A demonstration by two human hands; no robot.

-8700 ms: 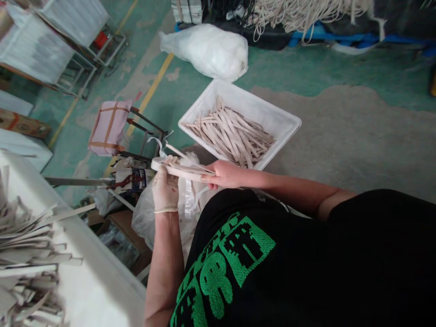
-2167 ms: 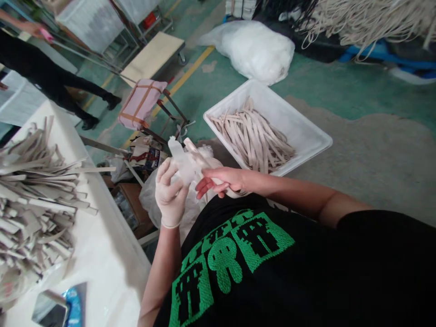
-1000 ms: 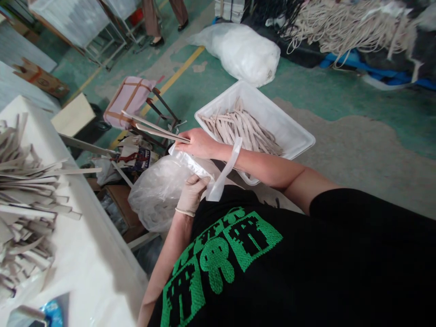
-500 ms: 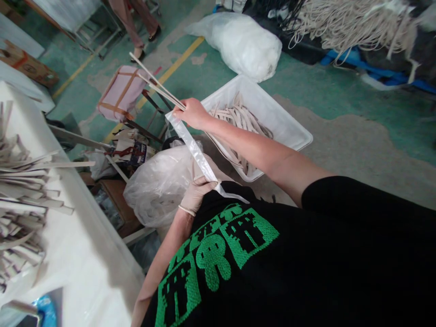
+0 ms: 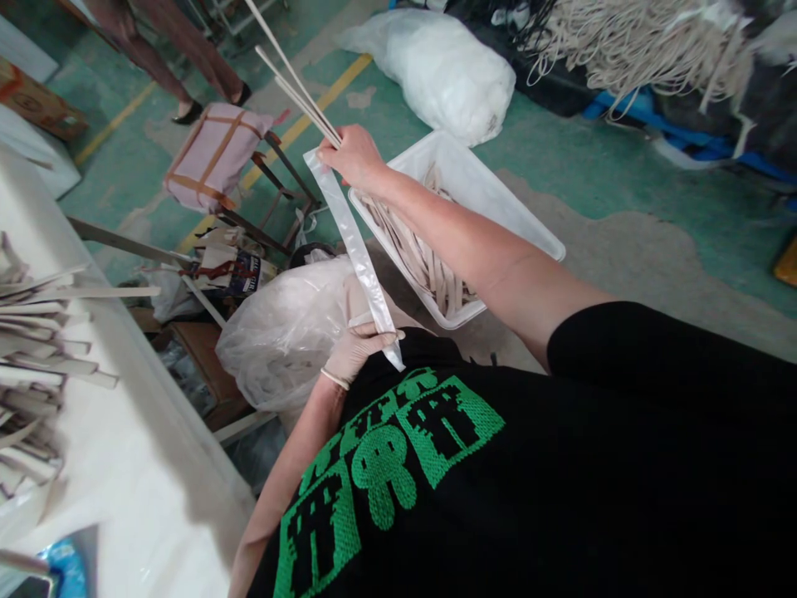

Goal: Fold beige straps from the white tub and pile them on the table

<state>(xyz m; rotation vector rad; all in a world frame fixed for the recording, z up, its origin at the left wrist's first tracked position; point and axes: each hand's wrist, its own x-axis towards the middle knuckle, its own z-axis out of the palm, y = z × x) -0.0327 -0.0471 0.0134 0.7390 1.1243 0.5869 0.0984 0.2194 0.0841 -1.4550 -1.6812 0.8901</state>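
A long, narrow, translucent plastic sleeve [image 5: 352,237] stretches diagonally in front of my body. Gloved and closed, my left hand [image 5: 354,355] pinches its lower end near my black shirt. My right hand [image 5: 356,158] is closed at the sleeve's upper end, and it also grips several thin cream-coloured strips [image 5: 302,95] that stick out up and to the left. Whether those strips reach inside the sleeve I cannot tell. Just beyond my right forearm stands a white plastic bin [image 5: 526,237] with a heap of flat cream strips [image 5: 429,257] in it.
At left, a white table [image 5: 168,465] carries piled flat strips [image 5: 37,357]. A clear plastic bag [image 5: 267,332] sits beside my left hand. Beyond are a cloth-padded stool [image 5: 215,158], a stuffed white bag [image 5: 442,75], a cord heap [image 5: 641,50] and another person's legs [image 5: 162,50].
My right hand has risen, drawing the sleeve up so less hangs below my left hand. The cream strips moved up with it. The other person's legs have shifted left.
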